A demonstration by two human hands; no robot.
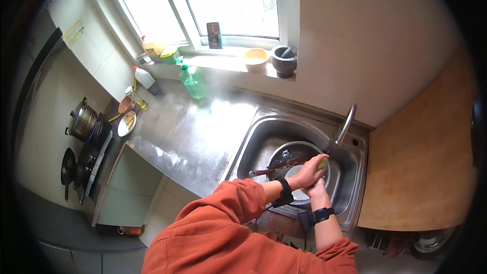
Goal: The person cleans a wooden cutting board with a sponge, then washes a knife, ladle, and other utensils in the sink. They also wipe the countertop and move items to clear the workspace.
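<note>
Both hands are together over a round metal basin that stands in the stainless steel sink. My left hand grips a smooth pale green object, possibly a fruit or vegetable; the fingers hide much of it. Just below, my right hand presses against the left hand's underside, its fingers mostly hidden. A utensil with a dark red handle lies across the basin's left side, its end over the rim. Water glistens in the basin.
A curved faucet rises behind the sink; a wooden board borders it at right. Leftward on the steel counter stand a green pump bottle and a plate of food. A lidded pot sits on the stove.
</note>
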